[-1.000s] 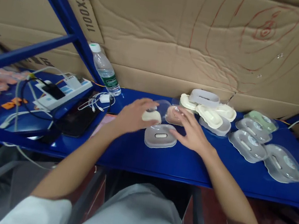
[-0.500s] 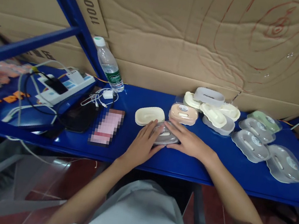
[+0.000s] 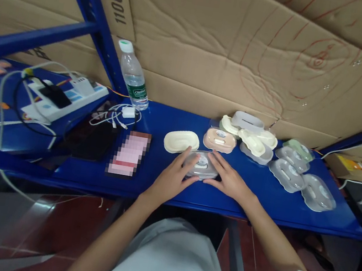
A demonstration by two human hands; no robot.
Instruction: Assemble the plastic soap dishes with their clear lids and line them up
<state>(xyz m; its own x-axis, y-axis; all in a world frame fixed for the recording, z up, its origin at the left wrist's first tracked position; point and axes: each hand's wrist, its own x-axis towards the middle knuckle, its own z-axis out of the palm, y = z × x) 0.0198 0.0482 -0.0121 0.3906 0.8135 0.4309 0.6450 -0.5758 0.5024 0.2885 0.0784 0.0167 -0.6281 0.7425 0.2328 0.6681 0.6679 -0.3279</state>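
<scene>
A grey soap dish with a clear lid and a small label lies on the blue table in front of me. My left hand presses on its left side, thumb at the front edge and fingers along the lid. On the opposite side, my right hand grips it the same way. Just behind my left fingers sits an open cream dish. A peach soap dish with a clear lid stands behind the grey one.
Cream and grey dish parts are piled at the back. Several lidded dishes stand to the right. Left are a blurred-out pink phone, a water bottle, cables and a power strip. Cardboard backs the table.
My right hand has drawn back from the lid's top to the right side, showing more of the lid and label. The view has shifted slightly.
</scene>
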